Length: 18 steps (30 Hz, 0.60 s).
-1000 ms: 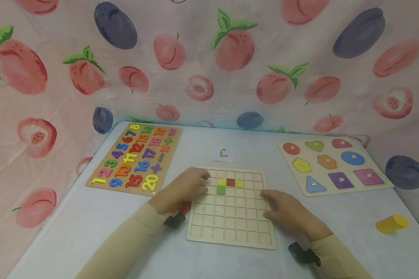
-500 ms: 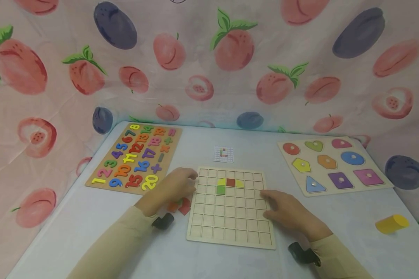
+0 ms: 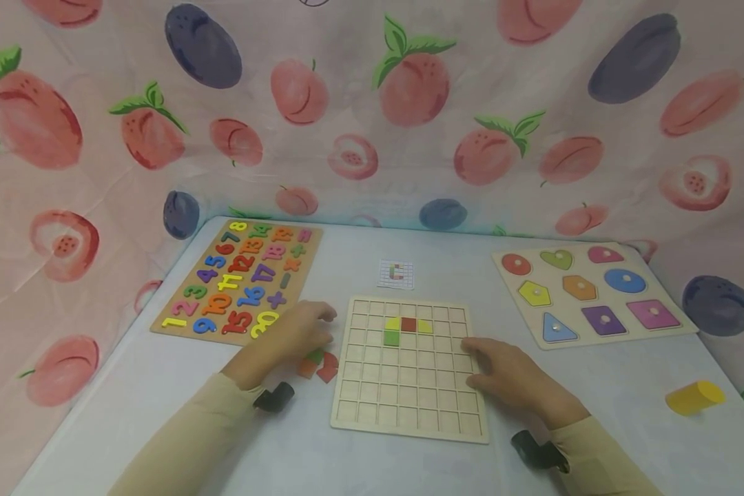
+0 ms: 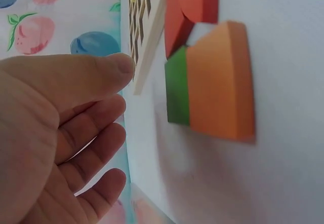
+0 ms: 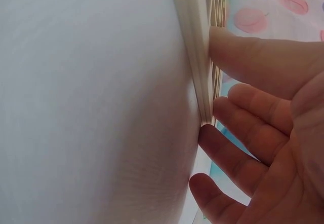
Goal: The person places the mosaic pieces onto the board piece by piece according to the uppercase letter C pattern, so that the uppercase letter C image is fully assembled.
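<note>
Head view: the grid board point(image 3: 409, 399) lies on the white table point(image 3: 409, 468), between the two hands. On it, a red square point(image 3: 408, 324) sits between two yellow pieces point(image 3: 424, 325), and a green square point(image 3: 392, 338) adjoins the left one on its near side. Beyond the board lies a small pattern card point(image 3: 396, 274); the number board point(image 3: 306, 258) stands off to the left, the shape board point(image 3: 558, 305) and a yellow cylinder point(image 3: 694, 398) to the right. The left hand point(image 3: 288, 337) is released and holds nothing; it hovers over the near right corner of the number board, apart from the grid board. The right hand point(image 3: 514, 372) is at the grid board's right edge, fingers relaxed and not clenched.

Left wrist view: the loose pieces, partly covered by the hand from above, show their thickness here. A loose orange piece point(image 4: 215, 82) touches a loose green piece point(image 4: 177, 89), and two loose red pieces point(image 4: 202, 1) meet close by, beside the grid board. The thumb stands extended, the visible fingers slightly bent.

Right wrist view: the grid board's layered side, hidden from above, is visible. The thumb rests against its edge, and the other fingers spread near its corner; whether they press cannot be told.
</note>
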Each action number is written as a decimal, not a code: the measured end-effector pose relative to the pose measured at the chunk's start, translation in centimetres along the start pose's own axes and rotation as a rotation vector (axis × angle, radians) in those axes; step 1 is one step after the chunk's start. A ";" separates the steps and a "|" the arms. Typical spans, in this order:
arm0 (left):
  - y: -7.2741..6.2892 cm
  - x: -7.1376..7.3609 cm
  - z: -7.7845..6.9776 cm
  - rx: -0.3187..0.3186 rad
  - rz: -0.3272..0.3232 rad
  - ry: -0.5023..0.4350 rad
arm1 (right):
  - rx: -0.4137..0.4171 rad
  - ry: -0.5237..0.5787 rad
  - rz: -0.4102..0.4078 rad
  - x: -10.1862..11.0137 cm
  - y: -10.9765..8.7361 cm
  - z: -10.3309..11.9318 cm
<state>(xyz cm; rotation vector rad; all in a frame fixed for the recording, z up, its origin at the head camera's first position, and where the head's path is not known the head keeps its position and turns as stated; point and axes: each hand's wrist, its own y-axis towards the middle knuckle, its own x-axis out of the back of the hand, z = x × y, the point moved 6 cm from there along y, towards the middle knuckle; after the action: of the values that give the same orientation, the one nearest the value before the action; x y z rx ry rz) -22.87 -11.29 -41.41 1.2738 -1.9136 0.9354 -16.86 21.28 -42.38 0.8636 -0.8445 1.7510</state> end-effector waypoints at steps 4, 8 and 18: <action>-0.2 0.1 0.5 -0.012 -0.009 -0.006 | -0.006 0.002 0.002 0.0 0.0 0.0; -0.5 0.2 1.1 0.005 -0.007 -0.007 | -0.011 0.001 0.007 0.0 0.0 0.1; -1.4 0.4 1.9 0.002 -0.026 0.015 | 0.000 0.002 0.007 0.0 0.0 0.0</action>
<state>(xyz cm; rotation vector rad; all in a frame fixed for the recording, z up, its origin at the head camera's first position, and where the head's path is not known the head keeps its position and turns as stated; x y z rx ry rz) -21.91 -13.47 -41.83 1.2857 -1.8810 0.9313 -16.87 21.25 -42.38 0.8592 -0.8471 1.7577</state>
